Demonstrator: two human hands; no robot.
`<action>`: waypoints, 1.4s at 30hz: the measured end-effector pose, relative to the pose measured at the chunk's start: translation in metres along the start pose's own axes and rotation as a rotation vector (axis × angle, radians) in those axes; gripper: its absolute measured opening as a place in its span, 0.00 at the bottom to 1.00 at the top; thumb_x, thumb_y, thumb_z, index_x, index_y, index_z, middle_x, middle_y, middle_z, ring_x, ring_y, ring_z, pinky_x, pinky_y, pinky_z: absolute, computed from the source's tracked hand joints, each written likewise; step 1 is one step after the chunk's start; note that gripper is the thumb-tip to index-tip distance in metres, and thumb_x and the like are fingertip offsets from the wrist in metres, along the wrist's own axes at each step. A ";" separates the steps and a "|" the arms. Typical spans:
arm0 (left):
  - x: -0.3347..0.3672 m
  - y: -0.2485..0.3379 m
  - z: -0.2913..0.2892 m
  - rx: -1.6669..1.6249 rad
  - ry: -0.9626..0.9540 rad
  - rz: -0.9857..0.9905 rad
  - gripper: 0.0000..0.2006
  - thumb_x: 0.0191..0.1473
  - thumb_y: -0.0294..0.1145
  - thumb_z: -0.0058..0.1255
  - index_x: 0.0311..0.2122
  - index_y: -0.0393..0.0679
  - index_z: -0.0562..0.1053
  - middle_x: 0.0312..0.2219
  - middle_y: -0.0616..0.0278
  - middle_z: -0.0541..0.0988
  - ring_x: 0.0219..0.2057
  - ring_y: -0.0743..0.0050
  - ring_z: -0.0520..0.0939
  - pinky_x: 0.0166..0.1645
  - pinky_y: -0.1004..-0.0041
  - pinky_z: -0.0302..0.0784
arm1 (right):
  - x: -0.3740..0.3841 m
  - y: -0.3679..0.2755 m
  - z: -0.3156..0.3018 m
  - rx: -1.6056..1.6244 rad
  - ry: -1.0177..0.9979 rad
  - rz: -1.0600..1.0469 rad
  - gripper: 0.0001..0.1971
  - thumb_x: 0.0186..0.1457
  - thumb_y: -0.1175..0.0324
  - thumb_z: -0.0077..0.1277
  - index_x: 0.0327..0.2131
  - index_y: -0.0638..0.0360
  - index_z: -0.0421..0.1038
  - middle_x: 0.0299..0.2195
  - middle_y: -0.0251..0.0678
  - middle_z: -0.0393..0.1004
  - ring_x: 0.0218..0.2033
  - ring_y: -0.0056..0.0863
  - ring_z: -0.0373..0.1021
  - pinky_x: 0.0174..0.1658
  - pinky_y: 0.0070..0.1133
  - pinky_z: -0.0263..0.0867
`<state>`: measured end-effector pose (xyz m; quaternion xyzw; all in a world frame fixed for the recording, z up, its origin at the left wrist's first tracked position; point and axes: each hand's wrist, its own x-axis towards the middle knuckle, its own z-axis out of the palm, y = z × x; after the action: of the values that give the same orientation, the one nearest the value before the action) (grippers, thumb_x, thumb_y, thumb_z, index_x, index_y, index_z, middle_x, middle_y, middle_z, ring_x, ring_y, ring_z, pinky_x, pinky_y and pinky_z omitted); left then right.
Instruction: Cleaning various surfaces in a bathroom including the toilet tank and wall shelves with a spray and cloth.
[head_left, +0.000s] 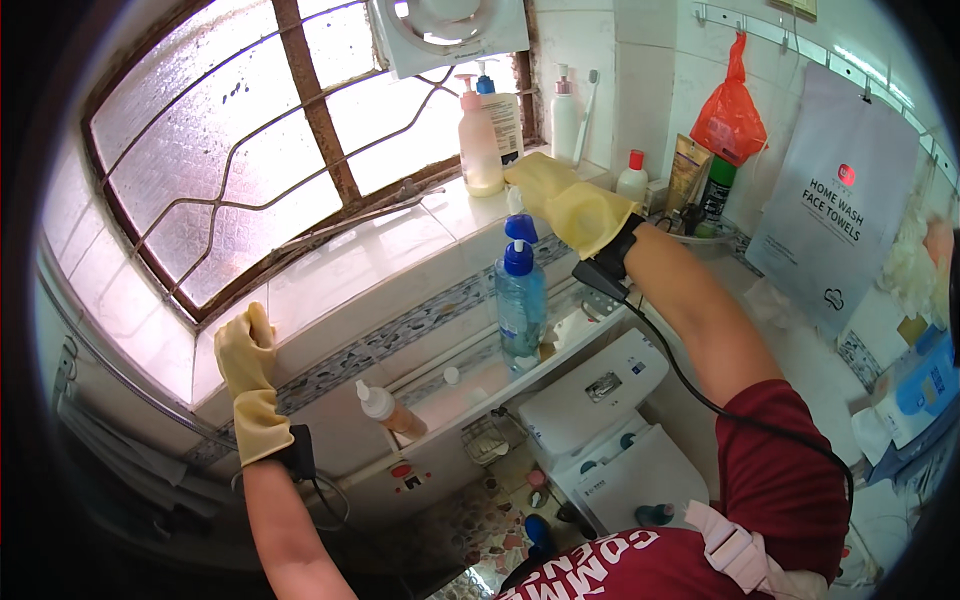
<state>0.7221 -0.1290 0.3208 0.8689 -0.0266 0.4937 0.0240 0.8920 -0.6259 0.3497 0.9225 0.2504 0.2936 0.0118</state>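
Observation:
My left hand (248, 350), in a yellow rubber glove, is closed in a fist at the front edge of the tiled window sill (380, 250). Whatever its fingers may hold is hidden. My right hand (575, 205), gloved the same way, reaches over the sill's right part, palm down. Its fingers are bent out of sight beside a pink pump bottle (480, 145) and a bottle with a blue pump (505, 120). Just below it, a clear blue pump bottle (520, 310) stands on a narrow shelf (465, 405), with a second blue-and-white pump head (518, 222) behind.
A barred window (220, 150) and a white fan (450, 30) are above the sill. A white pump bottle (564, 115) and toothbrush (588, 110) stand behind my right hand. A red bag (730, 115) hangs at right. Below are a foam pump bottle (392, 408) and a white appliance (600, 395).

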 end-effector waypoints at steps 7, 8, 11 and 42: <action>-0.003 -0.006 -0.003 -0.002 0.036 0.077 0.14 0.59 0.35 0.54 0.23 0.41 0.71 0.20 0.51 0.78 0.25 0.44 0.76 0.36 0.53 0.71 | 0.004 -0.013 -0.017 0.173 -0.024 -0.191 0.18 0.54 0.71 0.55 0.50 0.50 0.79 0.48 0.41 0.79 0.51 0.43 0.74 0.58 0.33 0.68; -0.001 -0.004 0.000 -0.009 0.040 0.082 0.14 0.59 0.35 0.54 0.23 0.41 0.71 0.20 0.51 0.78 0.25 0.44 0.76 0.36 0.53 0.71 | 0.004 0.005 -0.016 0.250 -0.059 -0.218 0.18 0.54 0.70 0.57 0.50 0.51 0.79 0.49 0.42 0.79 0.51 0.43 0.74 0.57 0.33 0.68; -0.004 -0.005 -0.001 -0.015 0.039 0.001 0.13 0.57 0.33 0.56 0.23 0.42 0.70 0.20 0.52 0.78 0.25 0.45 0.77 0.36 0.54 0.70 | -0.008 0.028 -0.026 0.282 -0.144 -0.194 0.20 0.53 0.69 0.58 0.52 0.52 0.78 0.50 0.44 0.79 0.52 0.44 0.73 0.58 0.32 0.68; 0.000 0.008 -0.005 -0.005 0.098 0.080 0.13 0.57 0.30 0.55 0.21 0.43 0.69 0.18 0.58 0.77 0.23 0.52 0.76 0.35 0.58 0.71 | 0.030 0.029 0.003 -0.010 -0.209 -0.040 0.15 0.52 0.74 0.57 0.45 0.61 0.79 0.43 0.48 0.81 0.46 0.48 0.77 0.49 0.34 0.74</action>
<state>0.7169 -0.1364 0.3237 0.8419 -0.0616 0.5360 0.0077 0.9277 -0.6368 0.3679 0.9429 0.2646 0.1965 0.0483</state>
